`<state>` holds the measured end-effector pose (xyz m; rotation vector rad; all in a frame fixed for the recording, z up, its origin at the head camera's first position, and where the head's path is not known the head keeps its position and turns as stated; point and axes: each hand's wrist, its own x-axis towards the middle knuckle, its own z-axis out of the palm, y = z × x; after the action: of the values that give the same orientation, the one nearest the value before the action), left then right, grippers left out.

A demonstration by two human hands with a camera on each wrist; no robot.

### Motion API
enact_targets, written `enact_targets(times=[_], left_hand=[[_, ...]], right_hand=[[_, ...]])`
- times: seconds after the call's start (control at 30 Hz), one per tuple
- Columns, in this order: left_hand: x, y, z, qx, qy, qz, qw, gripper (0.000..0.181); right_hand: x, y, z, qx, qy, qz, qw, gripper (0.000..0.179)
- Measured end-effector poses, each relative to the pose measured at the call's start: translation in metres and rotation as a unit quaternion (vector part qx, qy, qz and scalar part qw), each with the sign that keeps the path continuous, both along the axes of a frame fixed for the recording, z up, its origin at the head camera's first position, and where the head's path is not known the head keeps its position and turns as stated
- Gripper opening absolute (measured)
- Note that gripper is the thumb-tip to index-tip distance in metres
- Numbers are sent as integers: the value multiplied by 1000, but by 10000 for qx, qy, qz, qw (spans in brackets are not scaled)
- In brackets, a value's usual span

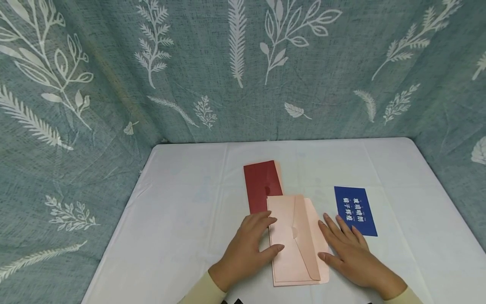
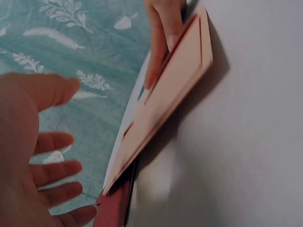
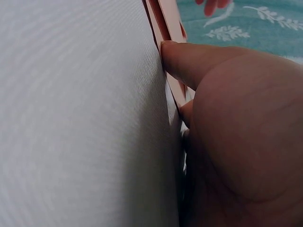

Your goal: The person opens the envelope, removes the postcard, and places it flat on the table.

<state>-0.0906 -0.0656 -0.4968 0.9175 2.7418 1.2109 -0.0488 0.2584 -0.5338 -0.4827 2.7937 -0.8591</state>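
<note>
Two pale pink envelopes lie stacked in front of me, the upper one showing its pointed flap along the right side and a small round seal. My left hand is at their left edge, fingers spread and slightly bent, thumb reaching over the paper with nothing gripped. On the other side, my right hand lies low with straight fingers, its thumb tip right at the envelopes' right edge, as the right wrist view also shows. Its fingertips are beside a blue card with white characters. Behind the pink stack, partly covered, is a dark red envelope.
A white cloth covers the table. Along the back and both sides hangs a green curtain with white leaf patterns. A pale pink edge shows beneath the red envelope's right side.
</note>
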Motion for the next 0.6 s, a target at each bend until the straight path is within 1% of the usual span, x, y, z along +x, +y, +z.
enact_targets(times=[0.07, 0.13, 0.3, 0.4, 0.47, 0.6], left_hand=[[-3, 0, -3, -175, 322, -172, 9992, 60], [-6, 0, -5, -413, 506, -304, 9974, 65], [-11, -3, -13, -1056, 649, -660, 9901, 77], [-14, -4, -20, -1425, 674, -964, 9828, 86], [-15, -4, -24, -1704, 644, -1162, 9764, 95], [-15, -5, -29, -2207, 341, -1465, 9637, 108]], right_hand=[[0, 0, 0, 0, -1, 1, 10000, 79], [0, 0, 0, 1, 6, 7, 10000, 79], [0, -1, 0, -6, 12, -7, 10000, 79], [0, -1, -1, -11, 21, -14, 10000, 79], [0, -1, -2, -16, 23, -21, 10000, 79], [1, -2, -2, -26, 30, -30, 10000, 79]])
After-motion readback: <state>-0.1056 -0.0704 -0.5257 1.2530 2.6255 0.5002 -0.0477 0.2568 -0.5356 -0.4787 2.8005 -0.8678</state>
